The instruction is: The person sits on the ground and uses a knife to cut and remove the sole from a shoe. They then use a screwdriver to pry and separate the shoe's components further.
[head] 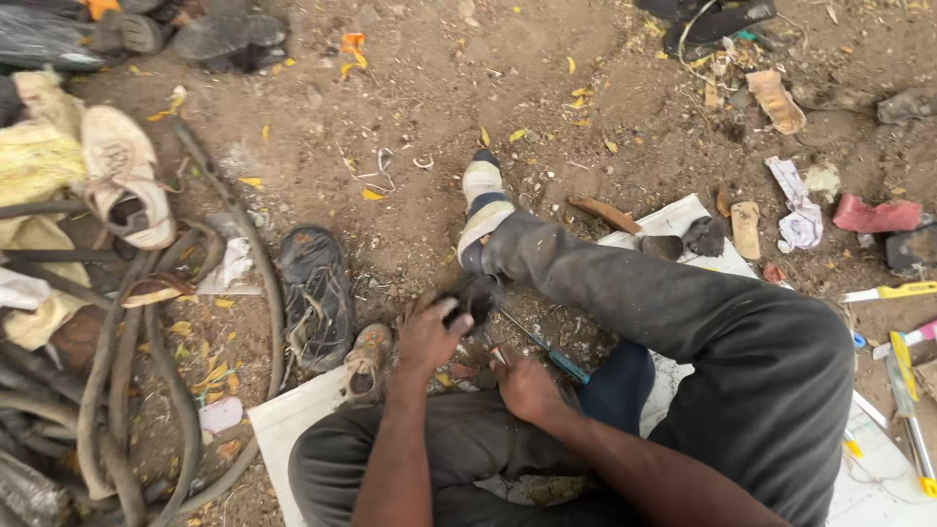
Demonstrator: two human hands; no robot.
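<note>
I sit on the ground with my right leg stretched out over the dirt. My left hand [427, 334] grips a small dark shoe piece [475, 299] just in front of my knee. My right hand [524, 385] is closed low beside it, with something small and thin at its fingertips that I cannot make out. A tool with a blue-green handle [556, 359] lies on the ground right next to my right hand. A small worn shoe [366, 361] rests by my left forearm.
A dark sandal [314, 298] lies left of centre. Thick hoses [127, 390] and a white sneaker [122, 176] fill the left side. A white sheet [293, 420] lies under me. A wooden-handled tool [625, 222], scraps, yellow-handled tools [908, 390] sit to the right.
</note>
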